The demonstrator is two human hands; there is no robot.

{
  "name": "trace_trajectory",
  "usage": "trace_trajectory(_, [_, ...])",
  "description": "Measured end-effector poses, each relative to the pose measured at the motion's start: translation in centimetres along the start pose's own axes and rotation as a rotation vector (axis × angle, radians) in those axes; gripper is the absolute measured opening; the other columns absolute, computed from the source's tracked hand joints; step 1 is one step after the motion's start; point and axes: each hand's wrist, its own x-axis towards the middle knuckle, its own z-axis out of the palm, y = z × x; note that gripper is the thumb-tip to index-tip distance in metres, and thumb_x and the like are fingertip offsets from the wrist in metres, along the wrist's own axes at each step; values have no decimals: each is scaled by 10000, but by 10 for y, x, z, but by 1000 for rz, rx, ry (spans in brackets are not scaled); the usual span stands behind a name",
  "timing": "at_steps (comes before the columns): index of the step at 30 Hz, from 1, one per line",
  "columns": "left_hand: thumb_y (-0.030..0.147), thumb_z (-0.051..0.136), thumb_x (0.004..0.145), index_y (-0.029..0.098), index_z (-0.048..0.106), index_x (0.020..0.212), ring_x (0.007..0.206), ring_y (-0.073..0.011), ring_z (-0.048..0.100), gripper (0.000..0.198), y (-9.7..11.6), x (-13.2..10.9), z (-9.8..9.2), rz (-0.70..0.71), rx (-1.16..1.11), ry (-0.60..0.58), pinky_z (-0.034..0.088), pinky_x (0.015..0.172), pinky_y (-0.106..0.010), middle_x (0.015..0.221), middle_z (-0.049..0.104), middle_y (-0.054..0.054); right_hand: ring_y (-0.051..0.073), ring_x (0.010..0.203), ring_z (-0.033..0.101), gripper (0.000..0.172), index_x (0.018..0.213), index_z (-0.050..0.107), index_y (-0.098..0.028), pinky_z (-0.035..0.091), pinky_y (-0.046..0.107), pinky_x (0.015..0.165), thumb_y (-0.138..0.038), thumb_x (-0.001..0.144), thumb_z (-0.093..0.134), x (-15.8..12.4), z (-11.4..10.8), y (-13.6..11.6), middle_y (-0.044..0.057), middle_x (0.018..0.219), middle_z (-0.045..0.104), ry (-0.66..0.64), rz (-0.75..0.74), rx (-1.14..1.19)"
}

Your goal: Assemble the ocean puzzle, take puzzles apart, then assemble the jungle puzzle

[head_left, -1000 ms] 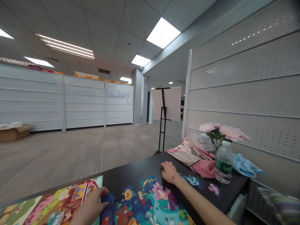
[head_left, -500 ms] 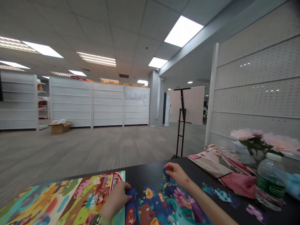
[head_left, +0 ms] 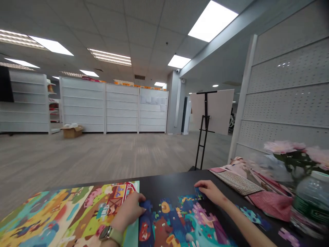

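Note:
A partly assembled jigsaw puzzle (head_left: pixel 177 226) in dark blue with a brown bear and purple and teal figures lies on the black table. My right hand (head_left: pixel 212 193) is at its upper right corner, fingertips closed on a small blue puzzle piece (head_left: pixel 199 194) that they partly cover. At the puzzle's left edge rests my left hand (head_left: pixel 130 209), wearing a watch (head_left: pixel 105 233). Its thumb and index finger are apart, beside a dark blue edge piece (head_left: pixel 147 205). Under that hand and wrist lies a colourful picture sheet (head_left: pixel 84 216) with farm animals.
Loose blue pieces (head_left: pixel 250 215) and a purple piece (head_left: pixel 288 236) lie right of my right forearm. Farther right are a pink fabric bag (head_left: pixel 272 204), a water bottle (head_left: pixel 312 206) and pink flowers (head_left: pixel 285 147). An easel (head_left: pixel 203 137) stands beyond the black table (head_left: pixel 167 181).
My right hand has moved right, away from the puzzle's top edge, with the blue piece at its fingertips. My left hand stays at the left edge. The head view has shifted slightly.

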Motion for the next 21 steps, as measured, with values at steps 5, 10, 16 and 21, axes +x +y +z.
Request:
trace_trajectory(5, [151, 704, 729, 145, 719, 1141, 1121, -260, 648, 412, -2, 1, 2, -5, 10, -6, 459, 942, -294, 1186, 717, -97, 264, 840, 733, 283, 849, 812, -199, 542, 357, 820, -306, 710, 590, -14, 1, 8, 64, 853, 811, -9, -4, -105])
trace_trajectory(10, [153, 684, 737, 130, 701, 1175, 1135, -261, 643, 439, -6, 3, 4, -13, 22, -19, 456, 965, -304, 1215, 712, -103, 258, 872, 709, 261, 820, 797, -220, 507, 361, 833, -252, 734, 552, -16, 11, 2, 56, 864, 800, 23, -28, -217])
trace_trajectory(16, [141, 654, 718, 130, 702, 1185, 1157, -252, 648, 469, -5, 2, 2, -5, 14, -36, 460, 971, -280, 1227, 723, -90, 256, 912, 673, 199, 777, 778, -236, 468, 358, 864, -259, 763, 582, -25, 7, -3, 52, 883, 769, 33, -62, -285])
trace_trajectory(21, [159, 651, 724, 115, 699, 1184, 1150, -265, 654, 464, -6, 3, 3, 1, 23, -32, 463, 978, -298, 1220, 728, -100, 239, 907, 671, 186, 819, 769, -238, 468, 343, 857, -232, 807, 584, -31, 7, -6, 46, 895, 751, 30, -89, -275])
